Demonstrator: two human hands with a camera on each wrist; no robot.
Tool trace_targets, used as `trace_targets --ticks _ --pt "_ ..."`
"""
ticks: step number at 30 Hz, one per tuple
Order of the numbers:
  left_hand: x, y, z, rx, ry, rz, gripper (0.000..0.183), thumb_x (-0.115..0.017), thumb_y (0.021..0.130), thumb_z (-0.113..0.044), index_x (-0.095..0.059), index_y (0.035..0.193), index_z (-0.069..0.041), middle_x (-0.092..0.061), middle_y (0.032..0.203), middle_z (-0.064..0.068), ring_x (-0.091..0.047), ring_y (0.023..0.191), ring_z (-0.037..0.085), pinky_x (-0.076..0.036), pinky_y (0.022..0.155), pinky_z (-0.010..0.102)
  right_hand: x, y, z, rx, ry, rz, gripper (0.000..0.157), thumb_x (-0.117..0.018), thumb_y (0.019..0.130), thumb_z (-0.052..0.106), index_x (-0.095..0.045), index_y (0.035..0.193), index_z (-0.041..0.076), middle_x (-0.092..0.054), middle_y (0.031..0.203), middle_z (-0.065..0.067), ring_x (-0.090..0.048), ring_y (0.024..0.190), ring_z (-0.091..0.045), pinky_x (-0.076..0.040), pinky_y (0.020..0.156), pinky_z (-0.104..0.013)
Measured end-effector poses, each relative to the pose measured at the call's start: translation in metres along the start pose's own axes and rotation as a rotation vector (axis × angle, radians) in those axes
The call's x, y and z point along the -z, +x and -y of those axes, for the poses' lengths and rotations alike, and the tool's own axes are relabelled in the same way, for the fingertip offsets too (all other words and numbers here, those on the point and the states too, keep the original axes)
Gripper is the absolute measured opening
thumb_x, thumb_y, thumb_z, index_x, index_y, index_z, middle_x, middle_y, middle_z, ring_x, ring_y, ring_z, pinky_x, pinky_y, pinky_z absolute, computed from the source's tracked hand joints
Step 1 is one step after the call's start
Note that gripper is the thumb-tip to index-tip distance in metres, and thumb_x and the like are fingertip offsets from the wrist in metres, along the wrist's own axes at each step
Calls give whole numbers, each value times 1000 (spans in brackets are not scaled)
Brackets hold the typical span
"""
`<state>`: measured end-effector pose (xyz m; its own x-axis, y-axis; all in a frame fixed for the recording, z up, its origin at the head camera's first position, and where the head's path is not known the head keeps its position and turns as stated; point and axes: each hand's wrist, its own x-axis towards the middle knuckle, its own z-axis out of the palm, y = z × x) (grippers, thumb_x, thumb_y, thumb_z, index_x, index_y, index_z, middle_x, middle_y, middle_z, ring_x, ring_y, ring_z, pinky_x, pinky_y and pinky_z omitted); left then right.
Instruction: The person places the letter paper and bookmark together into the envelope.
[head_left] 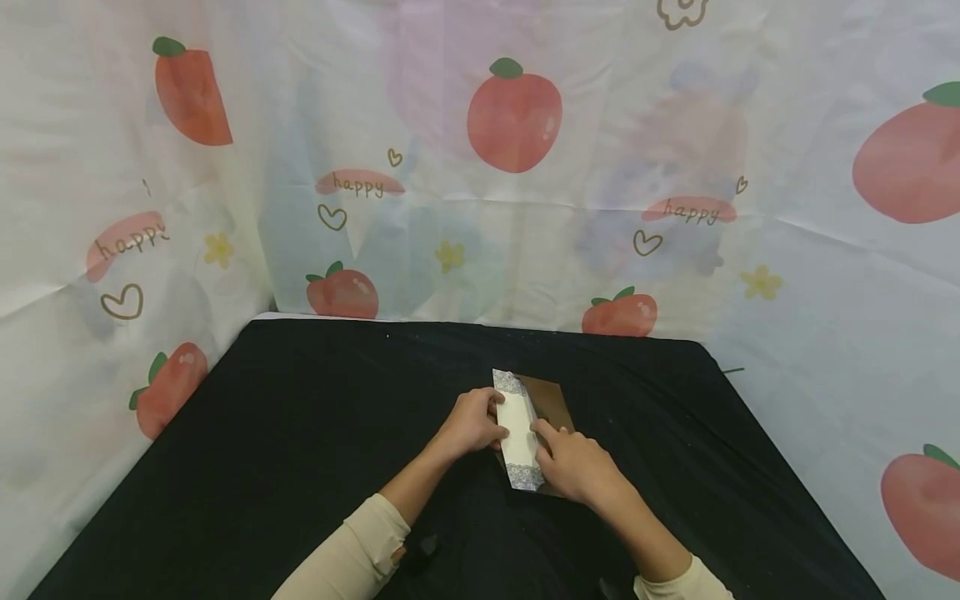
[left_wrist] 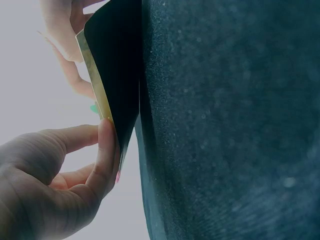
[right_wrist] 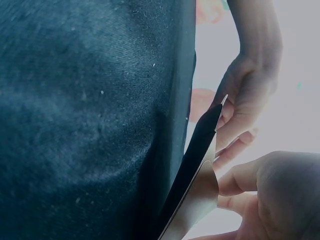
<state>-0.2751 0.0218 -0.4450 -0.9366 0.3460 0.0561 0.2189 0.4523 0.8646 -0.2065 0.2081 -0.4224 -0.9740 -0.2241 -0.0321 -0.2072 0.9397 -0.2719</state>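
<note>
A folded paper card (head_left: 517,425) lies on the black cloth in the head view, with a narrow cream flap, grey patterned ends and a brown part on its right. My left hand (head_left: 472,423) pinches the card's left edge between thumb and fingers. In the left wrist view, the left fingertips (left_wrist: 104,131) meet at the card's thin edge, its dark underside tilted off the cloth. On the other side, my right hand (head_left: 579,463) holds the flap's right edge with bent fingers. The right wrist view shows the right hand (right_wrist: 282,195) at the curved flap (right_wrist: 200,200); some fingers are hidden.
Black cloth (head_left: 300,433) covers the table around the card. A white fabric backdrop (head_left: 487,242) printed with fruit, hearts and flowers rises behind and at both sides. Small dark objects (head_left: 429,546) lie near the left sleeve.
</note>
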Motion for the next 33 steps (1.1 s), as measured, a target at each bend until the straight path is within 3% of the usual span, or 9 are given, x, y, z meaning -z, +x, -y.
trace_targets --ticks 5,9,15,21,33 --pt "0 1 0 -19 47 -16 50 -82 82 8 -62 128 10 -71 97 16 -67 58 15 -55 55 27 0 0 0 -1 3 2 41 -55 102 20 -59 142 13 -60 132 -32 -64 112 -49 -51 66 -52" --pt "1 1 0 -43 99 -42 58 -85 79 6 -59 130 10 -70 102 17 -68 76 20 -55 65 28 -1 0 -1 -4 5 0 41 -56 102 20 -59 142 13 -60 133 -33 -65 110 -48 -50 63 -49" --pt "1 2 1 -23 145 -55 65 -89 78 1 -57 134 9 -69 109 16 -64 99 28 -55 80 35 0 0 0 2 2 2 41 -57 102 20 -59 142 13 -61 132 -31 -65 110 -47 -50 62 -48" --pt "0 5 1 -21 171 -37 64 -89 79 -3 -58 135 8 -70 113 16 -65 107 31 -53 92 42 0 0 -1 8 -4 0 41 -56 102 20 -60 142 14 -61 132 -32 -65 110 -47 -51 63 -50" --pt "-6 9 0 -1 171 -31 64 -88 79 -2 -59 136 7 -72 113 14 -64 111 32 -53 93 41 0 0 0 -4 0 4 41 -55 103 21 -60 143 16 -61 132 -32 -68 99 -45 -49 57 -47"
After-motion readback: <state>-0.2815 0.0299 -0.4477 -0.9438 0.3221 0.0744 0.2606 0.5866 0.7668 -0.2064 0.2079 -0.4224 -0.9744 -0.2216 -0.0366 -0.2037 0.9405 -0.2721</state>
